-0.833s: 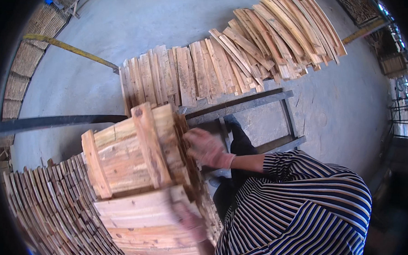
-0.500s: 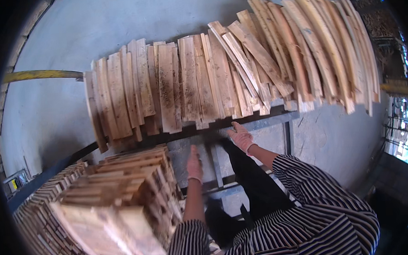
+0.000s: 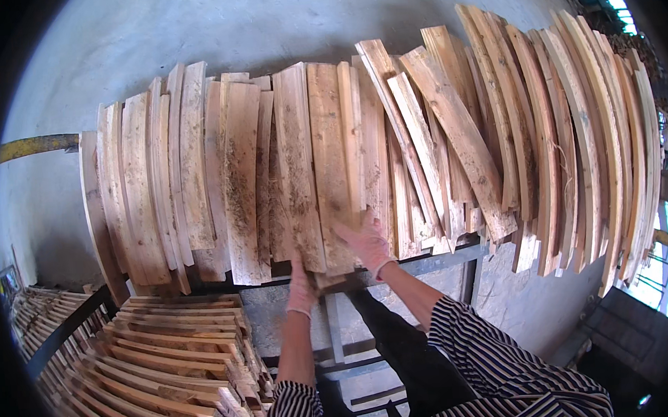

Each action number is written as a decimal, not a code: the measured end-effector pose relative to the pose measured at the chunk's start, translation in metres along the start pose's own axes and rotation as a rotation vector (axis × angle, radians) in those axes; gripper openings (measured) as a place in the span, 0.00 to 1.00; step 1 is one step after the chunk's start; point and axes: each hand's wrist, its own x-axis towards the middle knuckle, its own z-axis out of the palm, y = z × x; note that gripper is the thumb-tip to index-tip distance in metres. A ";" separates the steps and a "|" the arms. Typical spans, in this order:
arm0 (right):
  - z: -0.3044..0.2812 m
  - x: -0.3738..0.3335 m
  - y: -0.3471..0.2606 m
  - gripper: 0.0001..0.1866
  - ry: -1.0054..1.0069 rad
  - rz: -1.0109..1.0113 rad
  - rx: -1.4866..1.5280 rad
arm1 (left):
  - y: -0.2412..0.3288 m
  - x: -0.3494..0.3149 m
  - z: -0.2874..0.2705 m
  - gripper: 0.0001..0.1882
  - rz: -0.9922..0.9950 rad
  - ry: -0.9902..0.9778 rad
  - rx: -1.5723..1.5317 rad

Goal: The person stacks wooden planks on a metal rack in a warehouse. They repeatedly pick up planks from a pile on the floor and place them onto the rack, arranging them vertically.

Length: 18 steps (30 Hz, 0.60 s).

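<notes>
Wooden boards point(image 3: 327, 141) lie side by side in a long uneven row across a dark metal frame point(image 3: 435, 262). My right hand point(image 3: 368, 244), in a thin pinkish glove, lies over the near ends of the middle boards with its fingers apart. Edge-on and gloved alike, my left hand point(image 3: 300, 287) touches the near end of a neighbouring board point(image 3: 297, 173), its visible fingers straight. Between the hands, the ends of a couple of boards jut toward me. Neither hand is wrapped around a board.
A stack of boards point(image 3: 168, 353) stands at the lower left, with more stacked wood point(image 3: 41, 318) beyond it. A yellow bar point(image 3: 38, 147) sticks out at the left. One board point(image 3: 459, 138) lies slanted across others. Dark metal bars point(image 3: 470, 281) run below the row.
Both hands have reached the near ends of the middle boards; before, they were short of the row. The view has shifted, so the row looks closer and the lower-left stack sits lower.
</notes>
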 end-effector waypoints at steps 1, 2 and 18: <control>-0.022 -0.005 0.003 0.63 -0.090 -0.091 -0.003 | -0.007 -0.017 0.017 0.46 0.009 -0.018 -0.043; -0.040 -0.001 0.017 0.61 -0.099 -0.116 0.160 | -0.014 -0.030 0.041 0.45 0.008 -0.054 -0.071; -0.142 -0.038 -0.019 0.32 -0.572 -0.007 1.085 | 0.044 -0.061 0.135 0.35 0.042 -0.151 -0.007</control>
